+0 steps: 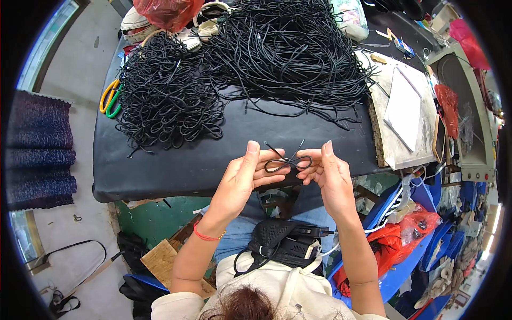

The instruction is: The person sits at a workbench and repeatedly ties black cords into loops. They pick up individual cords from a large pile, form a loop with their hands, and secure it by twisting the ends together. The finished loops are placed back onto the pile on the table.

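Observation:
A black cord tied into a bow point(288, 161), with two loops and two short ends pointing up, is held between my hands over the near edge of the black table point(154, 176). My left hand point(249, 169) has its fingers under and around the left loop, thumb raised. On the other side, my right hand point(328, 173) bears the right loop on its curled fingers, its thumb also up. Beyond them lies a large heap of loose, straight black cords point(288, 58). A smaller pile of looped black cords point(168, 96) sits to its left.
Scissors point(111, 98) with yellow and green handles lie at the table's left edge. White sheets point(402, 109) rest on a board at right. Red plastic bags point(408, 232) fill a blue bin at lower right. A dark pouch point(277, 242) lies on my lap.

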Available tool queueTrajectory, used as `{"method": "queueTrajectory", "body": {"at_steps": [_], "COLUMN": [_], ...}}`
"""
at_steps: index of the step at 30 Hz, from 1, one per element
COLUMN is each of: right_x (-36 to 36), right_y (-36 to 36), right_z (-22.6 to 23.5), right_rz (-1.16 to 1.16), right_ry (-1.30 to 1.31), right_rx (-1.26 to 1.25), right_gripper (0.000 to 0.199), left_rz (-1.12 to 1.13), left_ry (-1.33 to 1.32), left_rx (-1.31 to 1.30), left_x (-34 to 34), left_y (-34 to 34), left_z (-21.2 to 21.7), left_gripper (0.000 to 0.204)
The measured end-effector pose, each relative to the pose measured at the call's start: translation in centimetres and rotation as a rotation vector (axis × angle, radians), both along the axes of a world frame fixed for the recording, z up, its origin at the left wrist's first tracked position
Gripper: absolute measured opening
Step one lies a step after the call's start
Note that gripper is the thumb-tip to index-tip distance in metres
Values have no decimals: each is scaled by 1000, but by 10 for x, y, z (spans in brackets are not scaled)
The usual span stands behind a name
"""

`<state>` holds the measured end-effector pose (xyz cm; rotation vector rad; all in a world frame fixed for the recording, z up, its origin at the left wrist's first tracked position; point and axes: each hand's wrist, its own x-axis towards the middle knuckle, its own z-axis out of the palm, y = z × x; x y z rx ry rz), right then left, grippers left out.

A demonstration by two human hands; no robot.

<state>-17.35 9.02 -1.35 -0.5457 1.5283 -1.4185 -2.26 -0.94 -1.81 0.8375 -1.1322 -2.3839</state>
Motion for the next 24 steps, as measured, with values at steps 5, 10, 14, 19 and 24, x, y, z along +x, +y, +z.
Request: {"method": "queueTrajectory", "body": {"at_steps": [5, 10, 14, 19, 24], "right_x": [5, 13, -4, -7, 3], "right_y": [1, -3, -35, -90, -122], "right_z": [1, -1, -1, -24, -44], "right_rz": [62, 79, 72, 101, 90], "right_ry": [132, 90, 943, 1290, 1388], "right_rx": [10, 1, -199, -304, -298], "right_gripper": [29, 18, 13, 14, 16], "left_rz": [32, 127, 621, 705, 885], "left_ry": [-12, -242, -377, -983, -815], "left_rx": [-32, -614, -942, -1547, -1810], "left_x": [-2, 0, 19, 65, 50], "left_y": [3, 0, -56, -151, -135], "left_z": [0, 0, 40, 46, 39], "left_gripper": [45, 20, 10, 27, 45]}}
